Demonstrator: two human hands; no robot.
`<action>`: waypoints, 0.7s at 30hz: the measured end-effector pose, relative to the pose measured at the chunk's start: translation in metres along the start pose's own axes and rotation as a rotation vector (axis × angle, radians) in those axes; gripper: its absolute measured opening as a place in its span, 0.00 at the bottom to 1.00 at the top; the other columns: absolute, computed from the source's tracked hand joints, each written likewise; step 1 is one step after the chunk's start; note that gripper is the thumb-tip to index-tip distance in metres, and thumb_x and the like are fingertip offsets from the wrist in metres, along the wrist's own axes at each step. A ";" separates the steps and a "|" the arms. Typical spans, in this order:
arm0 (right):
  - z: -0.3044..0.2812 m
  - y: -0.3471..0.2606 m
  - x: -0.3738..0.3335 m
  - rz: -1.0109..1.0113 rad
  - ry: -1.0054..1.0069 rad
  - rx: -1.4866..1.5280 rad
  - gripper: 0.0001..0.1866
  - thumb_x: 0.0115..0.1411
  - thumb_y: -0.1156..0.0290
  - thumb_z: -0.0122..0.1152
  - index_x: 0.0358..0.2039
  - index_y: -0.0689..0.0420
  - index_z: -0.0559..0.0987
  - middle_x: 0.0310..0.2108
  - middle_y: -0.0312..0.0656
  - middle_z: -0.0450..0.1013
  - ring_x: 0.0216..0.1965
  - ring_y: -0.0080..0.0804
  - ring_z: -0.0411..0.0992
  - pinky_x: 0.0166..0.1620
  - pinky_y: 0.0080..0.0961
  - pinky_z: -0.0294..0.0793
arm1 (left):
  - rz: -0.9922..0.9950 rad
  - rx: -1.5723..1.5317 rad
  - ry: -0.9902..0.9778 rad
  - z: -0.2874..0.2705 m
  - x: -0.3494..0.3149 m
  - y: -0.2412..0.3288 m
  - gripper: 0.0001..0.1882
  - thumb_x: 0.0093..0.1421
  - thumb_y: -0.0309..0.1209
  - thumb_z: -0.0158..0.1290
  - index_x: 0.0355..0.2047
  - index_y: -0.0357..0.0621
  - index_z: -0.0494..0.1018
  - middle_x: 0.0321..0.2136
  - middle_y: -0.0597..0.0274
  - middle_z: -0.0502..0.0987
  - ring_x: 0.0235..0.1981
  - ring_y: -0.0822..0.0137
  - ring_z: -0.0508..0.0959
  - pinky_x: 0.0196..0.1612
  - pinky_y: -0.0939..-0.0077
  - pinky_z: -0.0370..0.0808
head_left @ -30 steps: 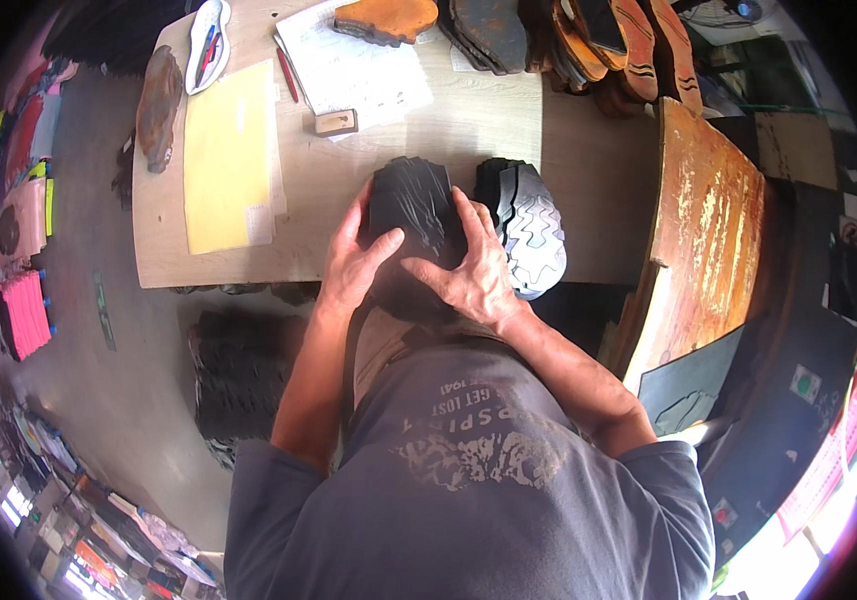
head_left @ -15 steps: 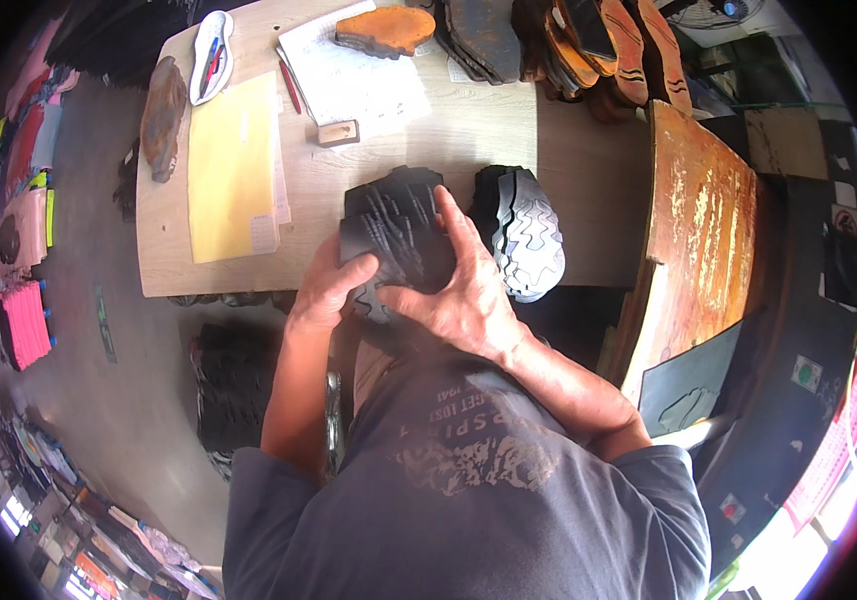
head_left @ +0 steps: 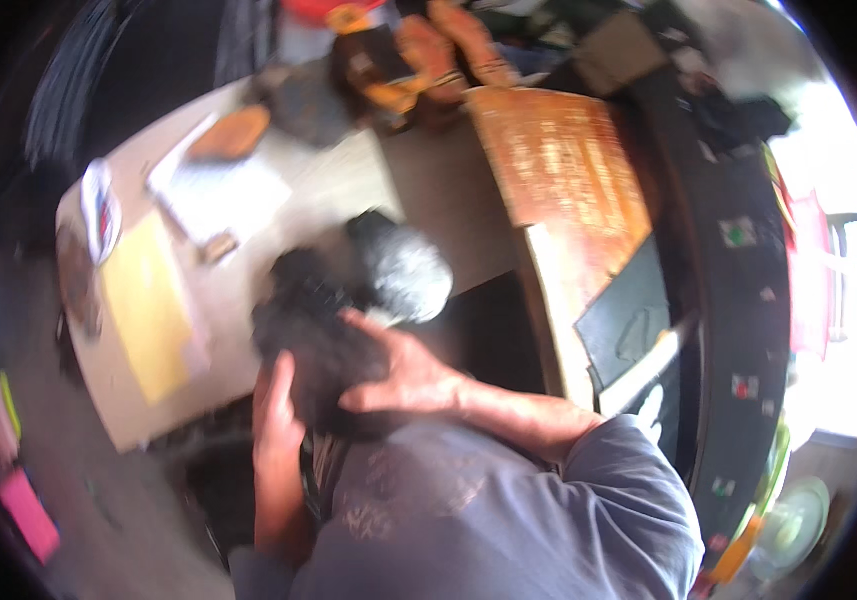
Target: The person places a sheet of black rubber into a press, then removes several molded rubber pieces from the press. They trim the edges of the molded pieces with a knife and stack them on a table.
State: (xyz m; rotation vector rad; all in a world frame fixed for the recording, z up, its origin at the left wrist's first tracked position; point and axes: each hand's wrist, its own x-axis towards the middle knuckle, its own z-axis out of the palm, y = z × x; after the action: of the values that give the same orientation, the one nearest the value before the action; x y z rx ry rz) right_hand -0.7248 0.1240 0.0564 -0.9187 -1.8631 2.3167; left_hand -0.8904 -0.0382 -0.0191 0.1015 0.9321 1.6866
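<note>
A thick stack of black shoe soles (head_left: 318, 345), smeared by motion, is held between my two hands near my body, over the table's front edge. My left hand (head_left: 280, 400) is closed against its left side, thumb up along the edge. On its right side my right hand (head_left: 408, 375) grips it with thumb and fingers. The lower end of the stack lies close to my shirt. Just beyond my right hand, a second stack of soles (head_left: 406, 275) with a white-and-grey patterned top rests on the table (head_left: 353, 175).
On the table lie a yellow sheet (head_left: 153, 305), white papers (head_left: 218, 195), an orange sole-shaped piece (head_left: 231, 133), a small block (head_left: 218, 247) and a white sole-shaped tray (head_left: 100, 215). A worn orange-brown board (head_left: 563, 160) and a grey sheet (head_left: 623, 320) stand at right.
The view has swung to the right, so the table sits further left. My hands still hold the black soles, now lower in the picture and blurred.
</note>
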 end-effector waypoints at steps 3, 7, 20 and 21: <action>0.004 -0.004 -0.016 -0.043 -0.001 0.139 0.62 0.51 0.62 0.80 0.77 0.68 0.48 0.71 0.54 0.63 0.72 0.39 0.60 0.74 0.34 0.57 | 0.039 0.199 -0.133 -0.014 -0.006 -0.002 0.37 0.74 0.52 0.47 0.71 0.35 0.60 0.66 0.50 0.68 0.65 0.54 0.71 0.67 0.58 0.70; 0.008 -0.001 -0.027 -0.198 0.129 -0.231 0.61 0.51 0.58 0.78 0.74 0.71 0.51 0.63 0.61 0.67 0.65 0.52 0.65 0.68 0.43 0.64 | -0.070 0.036 -0.185 -0.025 0.008 -0.020 0.46 0.65 0.58 0.55 0.71 0.35 0.59 0.66 0.50 0.67 0.65 0.49 0.70 0.68 0.52 0.68; -0.384 -0.143 -0.149 -1.073 1.477 -1.081 0.08 0.64 0.76 0.65 0.44 0.61 0.82 0.39 0.49 0.82 0.42 0.42 0.81 0.47 0.37 0.81 | 0.350 0.088 -0.412 0.052 0.118 -0.057 0.34 0.76 0.49 0.36 0.75 0.46 0.56 0.70 0.47 0.65 0.70 0.50 0.68 0.73 0.49 0.65; -0.435 -0.155 -0.176 -1.003 1.664 -1.327 0.05 0.63 0.77 0.65 0.39 0.60 0.83 0.39 0.53 0.81 0.41 0.49 0.81 0.47 0.41 0.81 | 0.333 0.070 -0.438 0.057 0.120 -0.058 0.33 0.76 0.48 0.36 0.76 0.46 0.55 0.71 0.47 0.65 0.70 0.51 0.67 0.73 0.48 0.63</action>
State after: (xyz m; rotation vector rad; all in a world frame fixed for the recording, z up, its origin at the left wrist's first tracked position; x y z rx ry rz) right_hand -0.4318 0.4857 0.2231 -0.8850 -1.7246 -0.5339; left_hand -0.8579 0.0961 -0.0631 0.6782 0.6647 1.8305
